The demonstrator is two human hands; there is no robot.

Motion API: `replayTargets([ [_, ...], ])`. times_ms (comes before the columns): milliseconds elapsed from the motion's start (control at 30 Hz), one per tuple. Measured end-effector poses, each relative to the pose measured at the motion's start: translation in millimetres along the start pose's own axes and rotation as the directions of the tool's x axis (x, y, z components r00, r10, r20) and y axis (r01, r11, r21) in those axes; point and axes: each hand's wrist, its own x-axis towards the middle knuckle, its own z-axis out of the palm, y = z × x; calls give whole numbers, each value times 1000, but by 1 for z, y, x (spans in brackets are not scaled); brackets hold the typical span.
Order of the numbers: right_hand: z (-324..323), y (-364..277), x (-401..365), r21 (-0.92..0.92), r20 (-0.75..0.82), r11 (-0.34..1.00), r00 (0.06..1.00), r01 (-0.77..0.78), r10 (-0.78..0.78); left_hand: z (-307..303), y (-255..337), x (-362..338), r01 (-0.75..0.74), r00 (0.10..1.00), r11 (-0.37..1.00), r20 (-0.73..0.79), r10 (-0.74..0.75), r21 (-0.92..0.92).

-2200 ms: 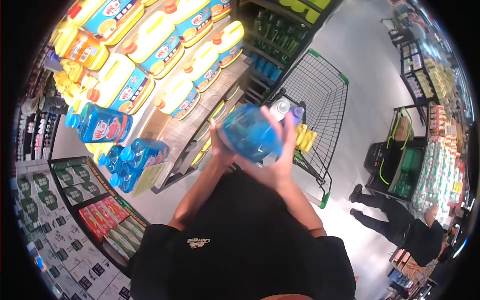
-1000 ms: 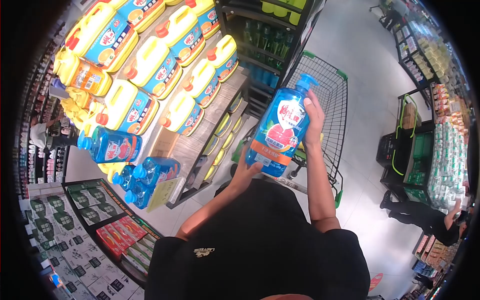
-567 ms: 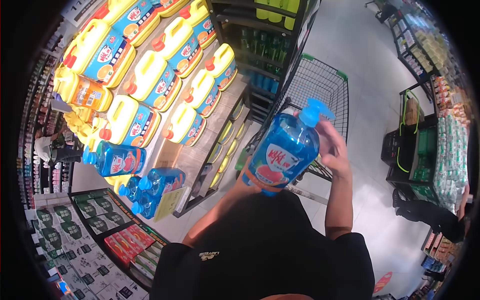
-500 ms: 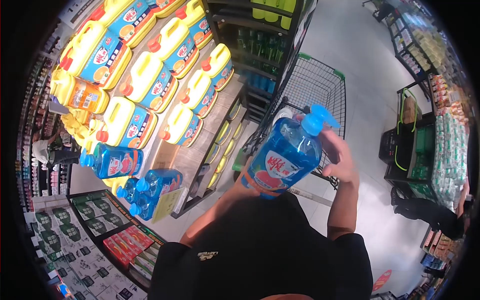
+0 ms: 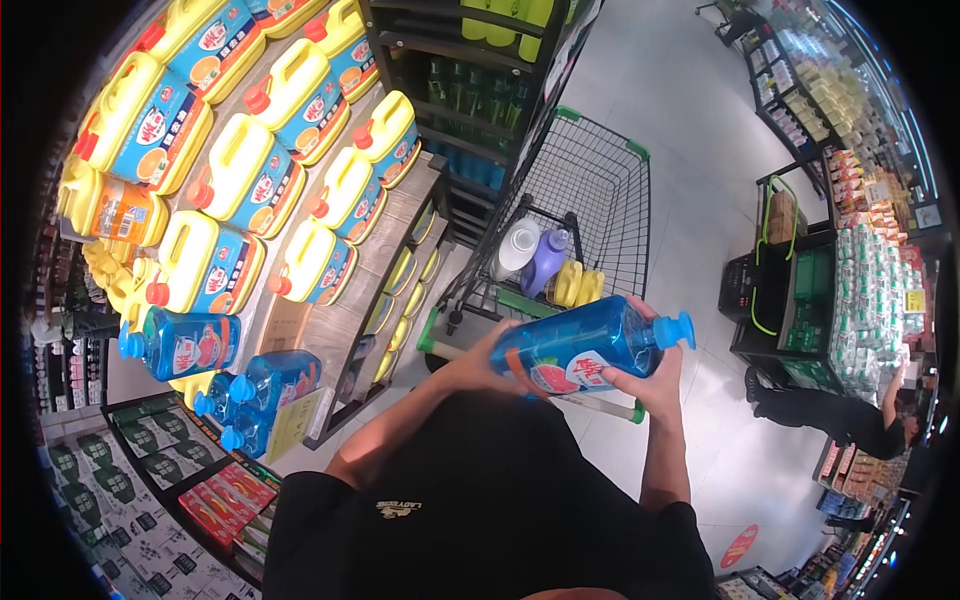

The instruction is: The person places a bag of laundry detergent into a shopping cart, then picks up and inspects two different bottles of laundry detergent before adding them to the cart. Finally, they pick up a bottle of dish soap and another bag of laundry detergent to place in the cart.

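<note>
A blue pump bottle of dish soap [image 5: 575, 345] lies nearly sideways in front of my chest, its light-blue pump pointing right. My left hand [image 5: 487, 362] grips the base end. Around the shoulder, just below the pump, my right hand [image 5: 648, 385] is closed with the thumb on the label side. Right behind the bottle stands a shopping cart [image 5: 600, 180]. In its near part are a white bottle [image 5: 517, 246], a purple bottle [image 5: 545, 262] and some yellow items [image 5: 578, 286].
To the left, a wooden display [image 5: 385, 225] carries several yellow jugs [image 5: 255, 175] and more blue pump bottles [image 5: 190, 342]. Boxes [image 5: 215, 510] are stacked at lower left. On the right are a rack with baskets [image 5: 770, 270] and a person in black [image 5: 830, 405] by the shelves.
The bottle has turned from upright-leaning to nearly sideways and moved lower. My right hand, open beside it before, now holds its shoulder. The cart's contents have come into view.
</note>
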Motion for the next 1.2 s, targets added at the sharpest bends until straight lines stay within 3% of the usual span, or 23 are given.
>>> replayTargets([
  [67,-2,9,-7,-99,-103,995,994,35,-45,10,3,18,-11,1000,999,-12,12,35],
  [167,-2,10,-6,-262,-232,965,968,30,-93,29,-22,39,112,975,964,-162,-154,-242],
  [200,-4,10,-3,-316,-271,949,957,17,-107,31,-31,45,54,979,958,-172,-106,-283],
  [300,-21,35,15,-366,-352,929,932,-54,-85,33,-50,55,110,988,992,-116,-103,57],
  [333,-24,37,17,-391,-349,920,930,-33,-115,32,-55,58,116,987,993,-116,-111,33],
  [467,-45,76,52,-284,-456,948,890,-141,-4,49,-60,78,58,998,964,-21,-54,261],
  [567,-73,130,90,-361,-473,924,879,-127,-64,64,-60,100,53,997,934,28,-68,355],
  [700,-95,206,150,-325,-561,932,826,-161,-53,70,-75,113,3,997,829,60,-44,559],
  [800,-108,257,200,-366,-573,877,818,-311,51,58,-84,102,0,997,713,59,-58,701],
  [900,-109,344,252,-471,-675,813,733,-342,-83,49,-86,89,101,990,550,-27,-141,829],
  [933,-105,356,261,-396,-700,876,708,-274,-95,49,-85,90,115,989,557,-40,-145,822],
  [1033,-102,413,281,-411,-694,899,693,-154,-198,51,-80,96,173,977,560,-68,-204,810],
  [1067,-103,437,286,-330,-688,932,714,-150,-129,52,-81,97,189,974,559,-82,-212,807],
  [1167,-90,465,288,-279,-793,899,609,-338,-17,48,-82,103,235,940,506,-61,-335,830],
  [1200,-94,490,286,-284,-753,892,657,-353,21,49,-79,104,234,951,531,-77,-300,815],
])
